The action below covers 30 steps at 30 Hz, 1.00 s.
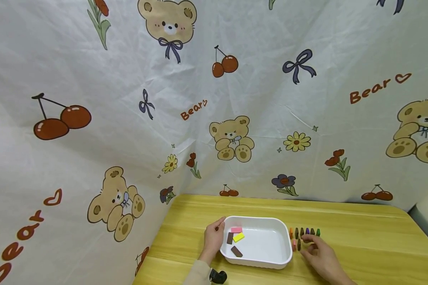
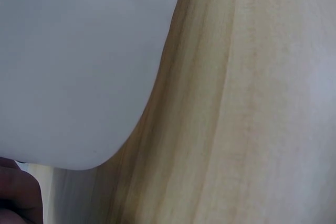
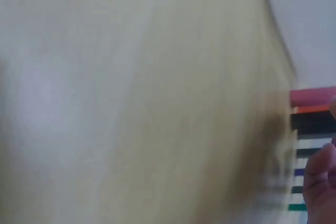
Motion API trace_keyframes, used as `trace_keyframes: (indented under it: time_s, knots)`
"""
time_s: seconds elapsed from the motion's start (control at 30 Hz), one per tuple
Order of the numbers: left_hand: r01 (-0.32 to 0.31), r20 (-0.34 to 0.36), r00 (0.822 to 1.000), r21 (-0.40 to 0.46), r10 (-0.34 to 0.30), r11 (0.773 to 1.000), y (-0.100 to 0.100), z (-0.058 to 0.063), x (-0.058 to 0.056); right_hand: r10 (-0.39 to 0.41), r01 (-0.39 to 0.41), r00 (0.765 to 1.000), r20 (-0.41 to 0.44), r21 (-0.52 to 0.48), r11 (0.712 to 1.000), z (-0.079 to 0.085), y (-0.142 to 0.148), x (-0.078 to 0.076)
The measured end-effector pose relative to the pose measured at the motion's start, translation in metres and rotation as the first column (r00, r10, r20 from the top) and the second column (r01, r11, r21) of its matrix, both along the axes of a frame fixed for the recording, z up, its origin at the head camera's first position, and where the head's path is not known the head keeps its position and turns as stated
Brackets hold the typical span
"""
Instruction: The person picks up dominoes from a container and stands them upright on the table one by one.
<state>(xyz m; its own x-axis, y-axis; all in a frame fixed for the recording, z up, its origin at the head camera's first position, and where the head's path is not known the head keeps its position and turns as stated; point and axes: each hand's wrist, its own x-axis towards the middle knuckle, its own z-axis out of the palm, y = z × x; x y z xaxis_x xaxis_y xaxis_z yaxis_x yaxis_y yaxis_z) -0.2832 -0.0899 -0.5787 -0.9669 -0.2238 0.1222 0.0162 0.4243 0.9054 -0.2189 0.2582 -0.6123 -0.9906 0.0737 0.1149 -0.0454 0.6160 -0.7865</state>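
A white plastic tray (image 1: 260,263) stands on the table. My left hand (image 1: 214,237) holds it at its left rim; in the left wrist view only curled fingers (image 2: 21,190) show beside the tray wall. Inside lie small flat blocks: a pink block (image 1: 236,229), a yellow block (image 1: 239,237) and two dark brown ones. Right of the tray my right hand (image 1: 321,255) has thumb and fingers apart, with the fingertips close to a dark upright block (image 1: 299,244). A pink block (image 1: 294,245) stands between that one and the tray.
Behind the right fingertips stands a row of upright blocks, among them an orange block (image 1: 290,232), a purple block (image 1: 307,231) and a green block (image 1: 318,232). A bear-print cloth (image 1: 256,99) hangs along the wooden table's (image 1: 370,229) back and left edges.
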Motion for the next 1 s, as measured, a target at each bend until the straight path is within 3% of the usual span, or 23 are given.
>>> trace_keyframes:
  time_s: [0.13,0.37,0.63,1.0]
  knots:
    - [0.010,0.005,1.000,0.011,-0.010,1.000,0.000,0.006,0.003,-0.011,0.016,0.992,-0.124,0.039,0.999,0.010,-0.008,0.000]
    - [0.015,-0.005,1.000,-0.011,-0.015,1.000,-0.002,0.010,0.001,-0.004,0.004,0.982,-0.188,0.000,1.000,0.030,-0.030,-0.006]
    - [0.045,-0.005,0.999,0.006,-0.045,0.999,-0.005,0.011,0.001,0.037,-0.051,0.986,-0.162,-0.079,0.996,0.045,-0.054,-0.005]
    - [0.030,-0.037,0.999,0.002,-0.030,1.000,-0.002,0.012,0.006,0.056,-0.070,0.987,-0.148,-0.094,0.993,0.039,-0.070,-0.009]
